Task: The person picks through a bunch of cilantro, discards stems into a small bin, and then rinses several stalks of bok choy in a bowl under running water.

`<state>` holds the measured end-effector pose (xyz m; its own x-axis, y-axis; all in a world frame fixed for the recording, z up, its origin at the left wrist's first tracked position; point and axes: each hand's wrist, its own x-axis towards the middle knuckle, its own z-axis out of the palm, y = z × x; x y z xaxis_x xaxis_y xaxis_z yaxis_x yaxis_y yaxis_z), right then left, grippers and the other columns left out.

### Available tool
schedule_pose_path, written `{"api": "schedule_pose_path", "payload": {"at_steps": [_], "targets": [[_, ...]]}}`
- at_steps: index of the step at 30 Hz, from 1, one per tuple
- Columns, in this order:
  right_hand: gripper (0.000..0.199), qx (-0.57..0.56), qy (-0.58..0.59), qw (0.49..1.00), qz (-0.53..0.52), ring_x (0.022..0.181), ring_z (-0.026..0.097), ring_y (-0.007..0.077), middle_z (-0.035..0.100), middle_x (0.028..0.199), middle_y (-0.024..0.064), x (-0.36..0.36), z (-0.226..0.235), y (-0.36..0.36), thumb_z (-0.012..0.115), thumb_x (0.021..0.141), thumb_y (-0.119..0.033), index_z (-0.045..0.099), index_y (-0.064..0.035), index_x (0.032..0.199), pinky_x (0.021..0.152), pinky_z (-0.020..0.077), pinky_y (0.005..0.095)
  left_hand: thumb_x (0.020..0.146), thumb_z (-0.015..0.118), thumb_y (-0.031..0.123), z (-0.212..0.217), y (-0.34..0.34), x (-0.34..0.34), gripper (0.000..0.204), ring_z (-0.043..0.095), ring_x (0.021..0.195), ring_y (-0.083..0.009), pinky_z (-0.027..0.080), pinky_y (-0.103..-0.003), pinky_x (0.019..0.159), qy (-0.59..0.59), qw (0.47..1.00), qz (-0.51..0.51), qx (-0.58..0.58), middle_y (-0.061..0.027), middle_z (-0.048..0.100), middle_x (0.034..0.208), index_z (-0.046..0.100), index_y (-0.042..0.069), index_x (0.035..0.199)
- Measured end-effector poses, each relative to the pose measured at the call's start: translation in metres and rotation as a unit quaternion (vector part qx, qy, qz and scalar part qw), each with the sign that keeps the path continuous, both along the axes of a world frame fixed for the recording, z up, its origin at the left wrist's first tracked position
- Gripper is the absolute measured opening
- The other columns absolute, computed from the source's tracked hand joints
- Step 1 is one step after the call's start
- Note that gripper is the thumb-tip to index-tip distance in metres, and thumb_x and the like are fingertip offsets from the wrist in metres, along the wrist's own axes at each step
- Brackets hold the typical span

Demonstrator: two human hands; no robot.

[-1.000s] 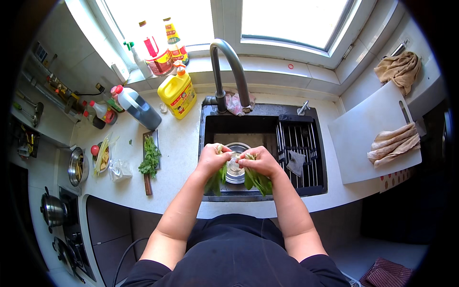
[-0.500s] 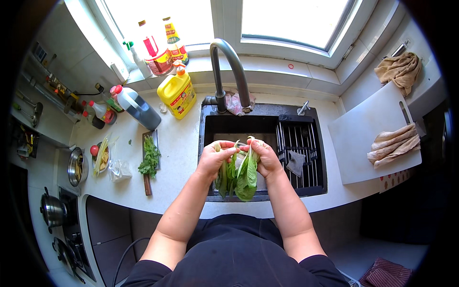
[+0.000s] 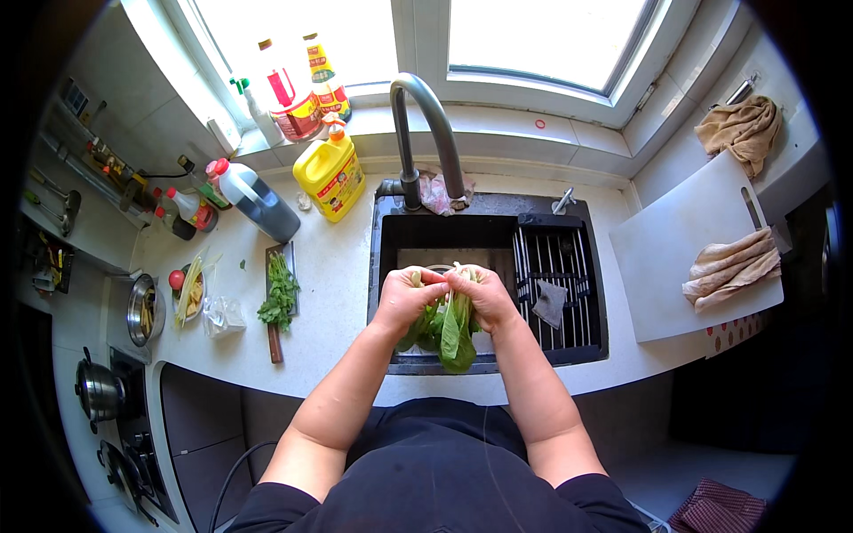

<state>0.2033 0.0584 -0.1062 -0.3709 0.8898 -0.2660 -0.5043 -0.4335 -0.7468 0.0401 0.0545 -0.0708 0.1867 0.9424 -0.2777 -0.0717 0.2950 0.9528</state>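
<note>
Both hands hang over the near part of the black sink point(image 3: 506, 204), close together. Leafy greens point(image 3: 456, 342) with pale stalks are held between them, leaves drooping toward me. My right hand point(image 3: 487, 298) is closed round the stalk ends, its fingertips at the pale bases. Curled fingers on my left hand point(image 3: 410, 298) grip more stalks, with the thumb and forefinger reaching across to the bunch by the right hand. Darker leaves show under the left fingers. The hands and leaves partly hide the sink's bottom.
A tall faucet point(image 3: 407, 182) arches over the sink, beside a drying rack point(image 3: 582, 289) holding a grey cloth. Left on the counter lie a cleaver point(image 3: 275, 342) with chopped herbs point(image 3: 280, 293), a yellow jug point(image 3: 330, 178) and several bottles. A white cutting board point(image 3: 653, 258) leans at right.
My hands have drawn closer together, and the left thumb and forefinger now meet the stalks at the right hand. The leaves have bunched together and hang more narrowly.
</note>
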Motion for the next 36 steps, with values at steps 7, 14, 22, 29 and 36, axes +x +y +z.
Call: {"api": "schedule_pose_path", "payload": {"at_steps": [7,14,22,29,36], "targets": [[0.019,-0.051,0.070,0.994,-0.061,0.079,0.063,0.0204,0.064,0.091,0.0128,0.006,0.003,0.001,0.060,0.086,-0.021,0.057,-0.0029,0.092,0.070,0.0531,0.0330,0.080,0.068,0.016,0.005,0.005,-0.013,0.027,0.056,0.059,-0.0100,0.048,-0.023,0.057,-0.063,0.994,0.016,-0.087,-0.0048,0.063,0.084,0.058,0.001,0.100],[0.017,-0.048,0.061,0.995,-0.065,0.062,0.061,0.0167,0.061,0.076,0.0081,0.021,0.005,0.004,0.061,0.085,-0.017,0.055,-0.0038,0.093,0.058,0.0523,0.0289,0.082,0.065,0.014,-0.001,0.012,-0.031,0.034,0.058,0.070,-0.0152,0.051,-0.029,0.063,-0.160,0.973,0.061,-0.158,-0.0086,0.061,0.096,0.050,0.004,0.111],[0.018,-0.007,-0.104,0.995,0.008,0.062,0.056,0.0086,0.060,0.074,0.0013,-0.017,0.019,-0.005,0.071,0.075,-0.009,0.060,-0.0029,0.087,0.055,0.0460,0.0225,0.081,0.066,0.010,-0.007,0.011,-0.012,0.024,0.059,0.068,-0.0135,0.052,-0.028,0.063,-0.060,0.993,0.056,-0.089,-0.0058,0.062,0.081,0.057,0.002,0.101],[0.020,0.086,-0.280,0.954,0.063,0.065,0.057,0.0082,0.063,0.076,0.0021,-0.020,0.030,-0.008,0.074,0.071,-0.009,0.065,-0.0008,0.086,0.059,0.0473,0.0243,0.085,0.062,0.020,0.005,0.007,-0.009,0.026,0.058,0.077,-0.0133,0.051,-0.027,0.065,-0.153,0.976,0.073,-0.139,-0.0059,0.058,0.095,0.059,0.003,0.104],[0.020,0.059,-0.212,0.976,0.006,0.066,0.057,0.0076,0.064,0.076,0.0025,-0.006,0.018,0.001,0.074,0.071,-0.012,0.066,0.0007,0.084,0.059,0.0468,0.0237,0.078,0.069,0.017,0.007,0.013,-0.019,0.024,0.055,0.067,-0.0066,0.044,-0.020,0.056,0.041,0.997,-0.040,-0.050,-0.0026,0.064,0.085,0.064,0.002,0.097]]}}
